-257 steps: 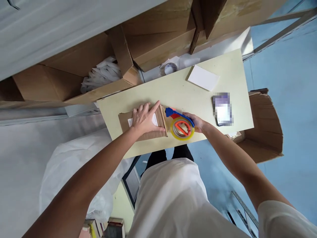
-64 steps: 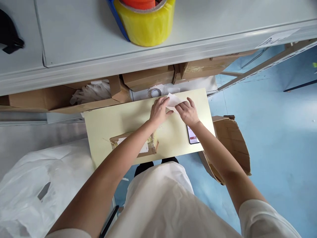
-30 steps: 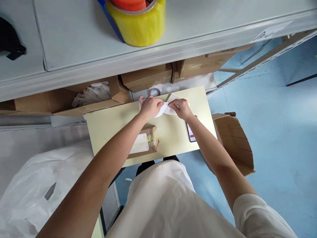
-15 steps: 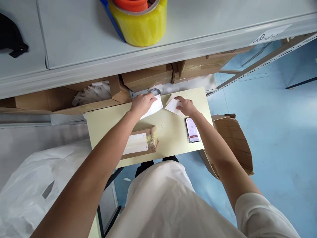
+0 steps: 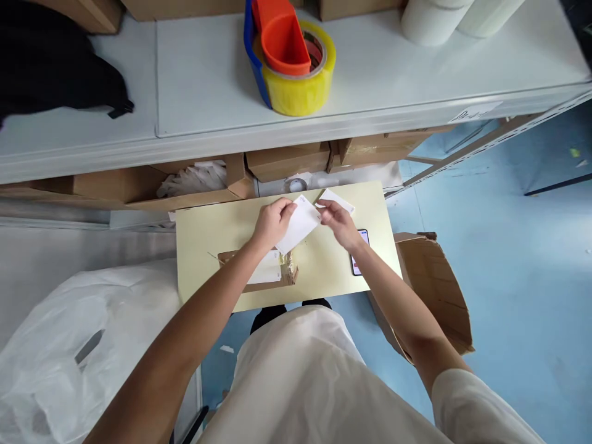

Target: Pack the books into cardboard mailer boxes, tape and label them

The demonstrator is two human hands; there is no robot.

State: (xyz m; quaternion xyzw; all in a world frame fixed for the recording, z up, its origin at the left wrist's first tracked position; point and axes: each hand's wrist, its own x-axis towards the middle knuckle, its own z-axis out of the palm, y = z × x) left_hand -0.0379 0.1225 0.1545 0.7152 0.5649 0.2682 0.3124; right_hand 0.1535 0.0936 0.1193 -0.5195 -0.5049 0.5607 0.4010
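My left hand [image 5: 274, 223] is closed on a white paper slip [image 5: 298, 227], gripping its upper left edge and holding it tilted above the cream table [image 5: 203, 231]. At the slip's right corner is my right hand [image 5: 340, 223], its fingers pinched together there. Just behind those fingers, more white slips [image 5: 338, 200] lie on the table. Below the held slip lies a cardboard box [image 5: 290, 271] with clear tape and a white label [image 5: 266, 271], partly hidden by my left forearm. A phone [image 5: 356, 266] is partly covered by my right wrist.
Over the table's far side runs a grey shelf [image 5: 198, 92] bearing a yellow tape roll with dispenser [image 5: 300, 92]. Cardboard boxes [image 5: 289, 161] and a smaller tape roll [image 5: 296, 184] sit beneath it. An open carton [image 5: 430, 290] stands at the right, a white plastic bag [image 5: 124, 290] at the left.
My right hand has left the slips on the table and come to the corner of the slip in my left hand. That slip has turned and shows more of its face. The view has tilted up.
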